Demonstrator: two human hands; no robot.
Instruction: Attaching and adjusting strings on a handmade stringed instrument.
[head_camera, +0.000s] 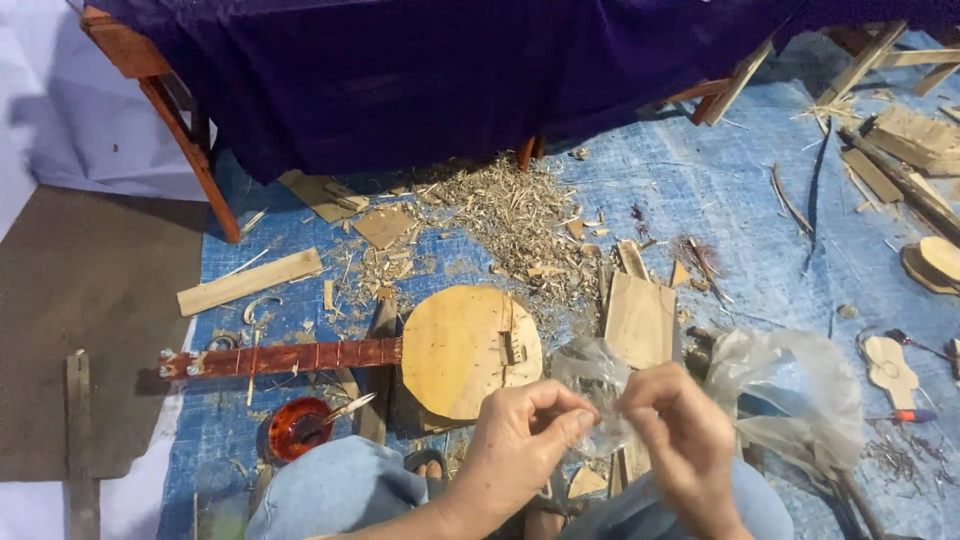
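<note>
**Clear plastic bag pinched between both hands over the tarp**

Clear, crinkled plastic was the material in hand: a small plastic bag (600, 385) was held between both hands, just above the person's knees in blue denim (335, 490). The left hand (520, 445) had its thumb and forefinger closed on the bag's left edge, remaining fingers curled under. The right hand (680, 435) pinched the bag's right side with bent fingertips, likewise closed on the film. The two hands sat close together, fingertips nearly meeting across the plastic. What the bag contained could not be told.

Just right of the right hand lay a larger, cloudy plastic sheet (800, 385), crumpled on the blue tarp (700, 180).

Ahead of the hands, on the tarp, lay a small stringed instrument in progress: a round pale wooden body (465, 345) joined to a reddish-brown neck (290, 357) pointing left. Near the left knee stood a small dish of red-brown liquid (298, 427) with a brush (345, 408) resting in it. A flat wooden board (640, 320) lay beside the round body, to its right. A heap of wood shavings (500, 215) spread beyond the body, toward a dark purple cloth (420, 70) draped over a wooden frame. A pale wooden slat (250, 281) lay at left. At far right a small pale instrument-shaped cutout (888, 368) rested on the tarp, well apart from the hands.
</note>
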